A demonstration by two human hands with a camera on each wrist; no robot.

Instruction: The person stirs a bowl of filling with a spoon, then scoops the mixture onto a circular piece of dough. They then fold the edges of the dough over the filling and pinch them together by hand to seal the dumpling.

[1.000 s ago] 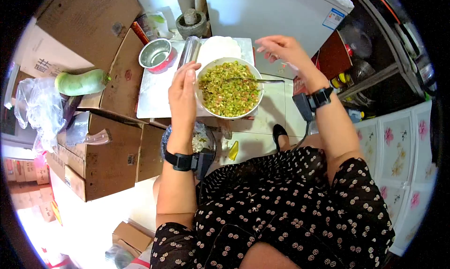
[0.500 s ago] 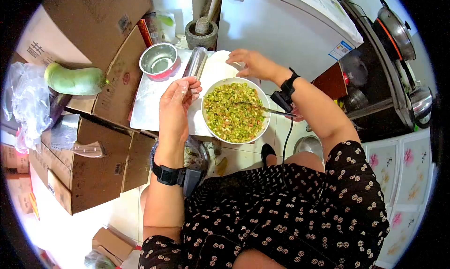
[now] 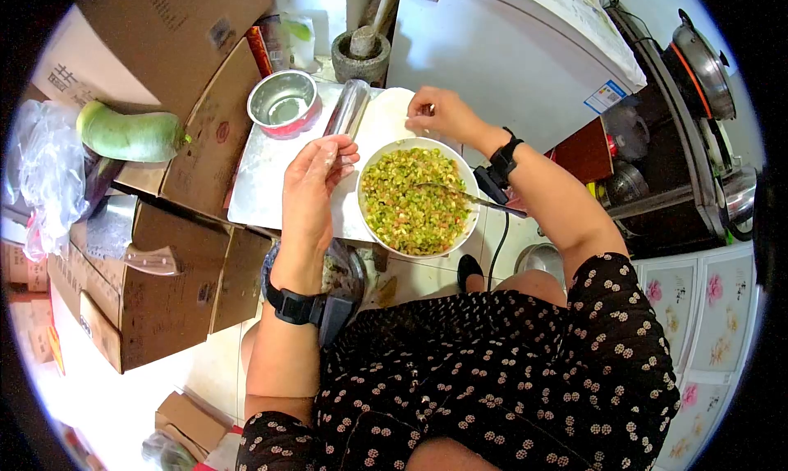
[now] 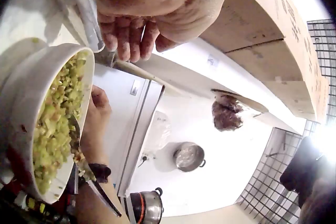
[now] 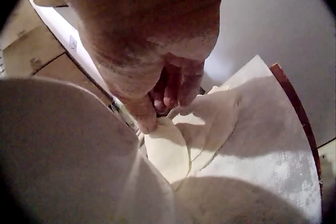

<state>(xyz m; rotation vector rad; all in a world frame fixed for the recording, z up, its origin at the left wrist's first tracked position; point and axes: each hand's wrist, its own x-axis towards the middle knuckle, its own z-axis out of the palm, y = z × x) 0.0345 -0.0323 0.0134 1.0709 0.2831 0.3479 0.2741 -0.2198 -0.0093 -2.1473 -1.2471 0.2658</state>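
Note:
My right hand (image 3: 447,114) is at the back of the white board, its thumb and curled fingers pinching the edge of a pale round dough wrapper (image 5: 167,153). More flat wrappers (image 5: 212,129) lie overlapped beneath it. Nearer me stands a white bowl (image 4: 23,98) of chopped green filling (image 3: 410,204), with a metal spoon (image 3: 497,205) leaning out over its right rim. Left of the bowl, my left hand (image 3: 312,175) hovers palm inward, holding nothing, its floury fingers loosely bent. A shiny cylinder (image 3: 348,110) lies just beyond its fingertips.
A metal basin (image 3: 310,118) stands at the board's (image 3: 258,188) back left, with a stone mortar (image 3: 361,64) behind. Cardboard boxes at left carry a cleaver (image 3: 115,233) and a large pale-green radish (image 3: 131,134). A white appliance (image 3: 492,60) stands behind the board.
My right hand has come in from the right, over the bowl's far side, to the wrappers and now pinches one. The left hand's fingers have bent more. The head view has shifted.

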